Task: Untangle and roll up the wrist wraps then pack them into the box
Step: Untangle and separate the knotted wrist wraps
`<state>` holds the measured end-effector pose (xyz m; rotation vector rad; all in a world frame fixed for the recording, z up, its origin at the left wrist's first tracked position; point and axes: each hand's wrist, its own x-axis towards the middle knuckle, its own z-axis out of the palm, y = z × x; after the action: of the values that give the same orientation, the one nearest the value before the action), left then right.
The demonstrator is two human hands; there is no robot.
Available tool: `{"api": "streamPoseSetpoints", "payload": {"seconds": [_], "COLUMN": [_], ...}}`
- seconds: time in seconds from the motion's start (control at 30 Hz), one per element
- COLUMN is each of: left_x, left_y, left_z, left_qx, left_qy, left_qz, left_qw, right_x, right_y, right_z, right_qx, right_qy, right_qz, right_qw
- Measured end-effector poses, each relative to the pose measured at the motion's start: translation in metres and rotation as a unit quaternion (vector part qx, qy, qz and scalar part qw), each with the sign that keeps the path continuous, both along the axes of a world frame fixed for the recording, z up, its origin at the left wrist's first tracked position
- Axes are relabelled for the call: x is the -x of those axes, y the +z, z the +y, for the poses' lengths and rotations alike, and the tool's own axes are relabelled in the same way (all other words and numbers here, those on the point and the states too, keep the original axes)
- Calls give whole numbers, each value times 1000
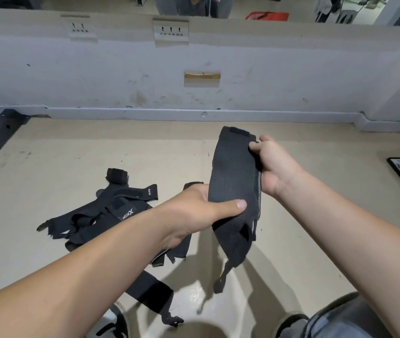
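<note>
Holding one black wrist wrap [233,181] up over the floor [47,154], I judge it light, soft and floppy, best gripped near its ends. My left hand [201,211] clasps its lower part; my right hand [274,167] pinches the upper edge. The tangled wraps [111,211] lie lower left.

I read one logo patch [126,212] on black wrist wrap pile [91,215] on floor: big white X clear, smaller letters beside it too blurred for me to make out. Neighbouring strap [150,191] in same pile carries short line of small white print, too small to read.
</note>
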<state>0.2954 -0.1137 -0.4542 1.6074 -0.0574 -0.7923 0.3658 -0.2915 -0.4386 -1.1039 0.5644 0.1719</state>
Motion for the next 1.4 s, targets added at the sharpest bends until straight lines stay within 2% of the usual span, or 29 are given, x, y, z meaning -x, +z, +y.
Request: {"api": "streamPoseSetpoints", "payload": {"seconds": [0.1,0.17,0.27,0.3,0.37,0.43,0.5,0.6,0.7,0.8,0.9,0.93,1.0,1.07,1.17,1.23,1.33,1.4], "left_x": [3,5,1,-4,-19,-35,-45,-51,-45,-33,-23,-20,-14,-12,-11,-12,-14,-17], "left_y": [-1,-2,5,9,18,32,42,42,40,36,32,30,27,21,20,19,19,20], "left_z": [4,8,13,15,22,29,36,40,37,32,22,17,7,2,0,0,-2,-2], "left_qx": [-19,-33,-41,-18,85,204,266,281,198,153,146,135,71,-8,-67,-60,5,13], "left_qy": [-53,-98,-141,-127,-38,53,132,222,238,139,78,95,187,288,301,289,269,268], "left_qz": [-5,-10,-25,-28,0,45,69,70,19,-31,-52,-62,-114,-180,-261,-257,-192,-174], "left_qw": [998,995,989,991,996,976,953,931,951,978,985,984,973,941,915,920,944,948], "right_x": [4,4,7,9,11,15,17,21,22,21,21,22,22,22,21,18,17,17], "right_y": [13,20,27,26,17,8,2,0,5,9,18,20,20,23,29,31,31,33], "right_z": [-8,-16,-16,-13,-9,-3,3,2,-1,0,13,18,28,34,35,30,26,24], "right_qx": [-89,-147,-190,-181,-158,-126,-95,-26,-37,-108,-159,-150,-130,-124,-110,-96,-97,-103], "right_qy": [57,66,132,168,246,292,316,389,450,400,327,300,242,183,125,107,93,80], "right_qz": [10,-14,-63,-87,-138,-144,-126,-86,-75,-68,-76,-81,-89,-104,-120,-122,-119,-119], "right_qw": [994,987,971,965,946,937,935,917,889,907,928,939,957,970,979,982,984,984]}}
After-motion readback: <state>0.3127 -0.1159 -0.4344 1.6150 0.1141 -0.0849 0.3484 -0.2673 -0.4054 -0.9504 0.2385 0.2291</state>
